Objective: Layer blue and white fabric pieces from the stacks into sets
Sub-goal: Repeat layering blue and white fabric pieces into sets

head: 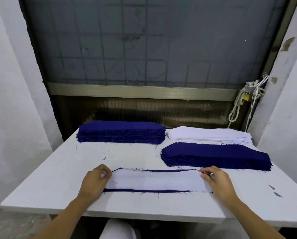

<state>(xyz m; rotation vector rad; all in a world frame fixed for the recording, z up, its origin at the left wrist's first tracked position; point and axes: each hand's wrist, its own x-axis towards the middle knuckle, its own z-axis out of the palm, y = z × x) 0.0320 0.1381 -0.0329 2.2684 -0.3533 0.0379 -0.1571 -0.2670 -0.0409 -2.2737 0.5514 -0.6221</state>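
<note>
We pinch the long white fabric strip (154, 181), atop a dark blue fabric strip (144, 190), with left hand (96, 180) and right hand (218, 181). Long axis: left–right.

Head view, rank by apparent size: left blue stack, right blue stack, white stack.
1. right blue stack, nearest the camera, so unsure
2. left blue stack
3. white stack, similar footprint but thinner

Two blue stacks (121, 133) (216, 158), one white stack (209, 135)

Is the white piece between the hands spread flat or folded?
Spread flat. The white piece lies full length on a blue piece, whose edges show along both long sides.
</note>
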